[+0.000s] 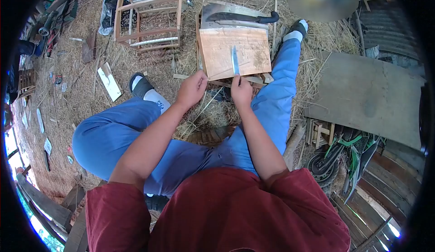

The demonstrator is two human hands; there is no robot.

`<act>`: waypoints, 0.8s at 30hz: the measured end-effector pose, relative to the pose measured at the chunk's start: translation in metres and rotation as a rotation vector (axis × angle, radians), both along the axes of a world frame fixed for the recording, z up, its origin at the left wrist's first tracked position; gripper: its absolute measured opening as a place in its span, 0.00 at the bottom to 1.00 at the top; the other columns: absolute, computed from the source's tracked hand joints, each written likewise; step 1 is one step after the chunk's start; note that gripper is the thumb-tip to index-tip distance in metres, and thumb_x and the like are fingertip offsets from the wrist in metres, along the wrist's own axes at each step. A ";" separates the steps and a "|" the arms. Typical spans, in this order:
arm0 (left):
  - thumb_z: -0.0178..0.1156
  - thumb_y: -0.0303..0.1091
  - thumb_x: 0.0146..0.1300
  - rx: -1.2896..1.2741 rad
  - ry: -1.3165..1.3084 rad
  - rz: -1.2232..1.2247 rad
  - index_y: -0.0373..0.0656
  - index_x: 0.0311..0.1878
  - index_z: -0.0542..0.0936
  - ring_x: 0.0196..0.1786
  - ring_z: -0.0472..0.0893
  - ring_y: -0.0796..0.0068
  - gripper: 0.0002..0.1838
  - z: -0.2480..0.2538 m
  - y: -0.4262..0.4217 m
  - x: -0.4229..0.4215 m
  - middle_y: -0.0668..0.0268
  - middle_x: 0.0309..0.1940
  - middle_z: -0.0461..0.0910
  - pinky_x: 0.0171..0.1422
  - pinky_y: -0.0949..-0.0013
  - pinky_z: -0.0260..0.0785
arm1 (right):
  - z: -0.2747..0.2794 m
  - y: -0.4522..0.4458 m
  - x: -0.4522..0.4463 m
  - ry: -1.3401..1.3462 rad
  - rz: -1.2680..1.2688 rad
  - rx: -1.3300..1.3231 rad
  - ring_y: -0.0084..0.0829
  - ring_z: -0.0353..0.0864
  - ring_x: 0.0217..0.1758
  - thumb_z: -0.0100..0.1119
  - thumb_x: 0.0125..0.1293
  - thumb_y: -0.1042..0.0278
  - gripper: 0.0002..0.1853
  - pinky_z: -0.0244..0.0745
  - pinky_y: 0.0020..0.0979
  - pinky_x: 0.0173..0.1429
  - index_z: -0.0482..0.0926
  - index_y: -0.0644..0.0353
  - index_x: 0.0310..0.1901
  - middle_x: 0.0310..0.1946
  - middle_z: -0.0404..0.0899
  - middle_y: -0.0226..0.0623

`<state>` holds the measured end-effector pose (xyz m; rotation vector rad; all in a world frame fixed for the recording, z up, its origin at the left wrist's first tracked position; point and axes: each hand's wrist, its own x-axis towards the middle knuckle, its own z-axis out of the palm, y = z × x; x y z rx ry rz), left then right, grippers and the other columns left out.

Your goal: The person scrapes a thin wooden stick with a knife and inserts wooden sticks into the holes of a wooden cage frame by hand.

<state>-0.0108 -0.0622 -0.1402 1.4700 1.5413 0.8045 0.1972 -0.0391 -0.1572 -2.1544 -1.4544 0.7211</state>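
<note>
My right hand (241,91) is closed round the handle of a knife (235,61), whose blade points away from me over a wooden board (240,43). At the near left corner of that board, my left hand (193,89) is closed, its fingers curled in. Whatever it may hold is too small or hidden to make out. Across the far part of the work surface lies a machete (238,17) with a dark blade, its black handle toward the right.
A wooden frame (149,41) stands on the straw-strewn ground at the upper left. A white-faced offcut (109,81) lies near my left foot. To the right are a large flat panel (369,98) and a green toy-like motorbike (340,154). Tools (47,25) lie at far left.
</note>
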 end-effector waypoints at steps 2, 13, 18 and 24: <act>0.61 0.33 0.72 -0.009 0.001 -0.008 0.41 0.43 0.75 0.32 0.82 0.50 0.07 0.001 0.001 0.000 0.52 0.29 0.81 0.37 0.54 0.73 | 0.000 -0.001 -0.002 -0.008 0.081 0.024 0.66 0.84 0.38 0.52 0.76 0.51 0.24 0.77 0.59 0.45 0.84 0.68 0.38 0.32 0.83 0.64; 0.61 0.32 0.72 0.017 -0.078 0.026 0.40 0.41 0.75 0.27 0.79 0.56 0.07 -0.006 0.001 0.000 0.54 0.26 0.79 0.35 0.58 0.71 | 0.000 -0.002 -0.009 0.026 0.019 0.060 0.64 0.84 0.33 0.50 0.78 0.53 0.23 0.77 0.57 0.40 0.82 0.68 0.37 0.29 0.82 0.63; 0.61 0.32 0.72 -0.025 -0.156 0.024 0.40 0.41 0.75 0.26 0.76 0.58 0.07 -0.024 0.001 0.000 0.55 0.24 0.77 0.34 0.58 0.70 | -0.002 -0.014 -0.023 -0.031 0.085 0.054 0.67 0.83 0.36 0.50 0.78 0.53 0.24 0.77 0.58 0.44 0.82 0.68 0.35 0.29 0.81 0.65; 0.60 0.31 0.74 0.035 -0.040 0.002 0.39 0.41 0.73 0.27 0.71 0.74 0.07 -0.007 0.001 0.001 0.61 0.24 0.73 0.34 0.67 0.67 | 0.003 -0.001 -0.002 0.018 0.084 0.027 0.67 0.82 0.37 0.51 0.78 0.52 0.24 0.77 0.60 0.44 0.81 0.68 0.35 0.30 0.81 0.65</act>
